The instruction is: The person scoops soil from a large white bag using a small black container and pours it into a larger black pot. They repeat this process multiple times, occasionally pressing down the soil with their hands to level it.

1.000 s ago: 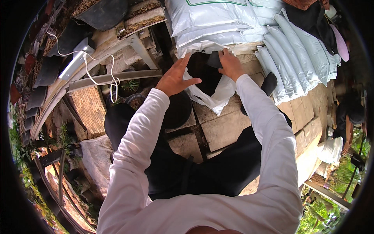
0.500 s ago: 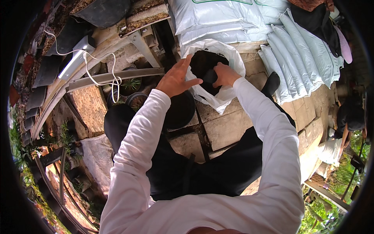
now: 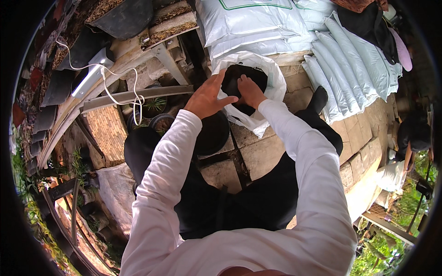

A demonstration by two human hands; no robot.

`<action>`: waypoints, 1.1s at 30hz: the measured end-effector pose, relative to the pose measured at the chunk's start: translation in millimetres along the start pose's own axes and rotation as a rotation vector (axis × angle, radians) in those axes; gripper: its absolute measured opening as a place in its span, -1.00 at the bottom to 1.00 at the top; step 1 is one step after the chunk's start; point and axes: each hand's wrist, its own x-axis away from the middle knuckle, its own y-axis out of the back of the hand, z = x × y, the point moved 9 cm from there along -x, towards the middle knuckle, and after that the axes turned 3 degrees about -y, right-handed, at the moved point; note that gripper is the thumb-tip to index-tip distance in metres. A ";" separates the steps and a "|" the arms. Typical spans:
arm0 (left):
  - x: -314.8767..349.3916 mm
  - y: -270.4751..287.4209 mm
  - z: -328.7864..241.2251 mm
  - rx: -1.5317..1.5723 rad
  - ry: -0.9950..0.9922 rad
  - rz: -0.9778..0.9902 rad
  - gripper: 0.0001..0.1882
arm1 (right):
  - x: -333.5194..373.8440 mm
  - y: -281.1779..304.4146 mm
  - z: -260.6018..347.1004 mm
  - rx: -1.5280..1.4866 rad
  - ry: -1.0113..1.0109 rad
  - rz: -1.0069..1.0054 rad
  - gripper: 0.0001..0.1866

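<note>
A white plastic bag stands with its mouth spread, and dark, soil-like stuff shows inside. At the left rim is my left hand, its fingers stretched out and the thumb held apart, resting against or close to the plastic. My right hand reaches down into the mouth with its fingers curled closed. Whatever those fingers hold is lost against the dark contents. Just left of the bag, under my left wrist, sits a round black pot.
Filled white sacks are stacked behind the bag, with more sacks leaning at the right. A bent metal frame with a white cable stands left. Paving slabs lie between my knees. Small potted plants sit left.
My right hand has shifted left inside the bag, and its fingers have drawn together. A dark rounded shape by its fingers is no longer distinct. My left hand stays at the rim.
</note>
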 end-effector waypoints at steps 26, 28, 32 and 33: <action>-0.6 -5.0 1.8 0.011 0.030 0.047 0.07 | 18.7 9.8 -67.4 -0.043 -0.231 0.063 -0.17; -1.1 -4.5 1.3 0.014 0.045 0.065 0.07 | 14.2 14.2 -79.2 0.010 -0.250 -0.001 -0.18; 1.9 -2.1 5.9 -0.010 0.032 0.032 0.07 | 8.6 37.9 -80.7 -0.183 -0.229 -0.026 -0.17; 2.2 -2.5 8.0 -0.017 0.030 0.024 0.07 | 7.5 41.6 -77.5 -0.271 -0.225 -0.013 -0.15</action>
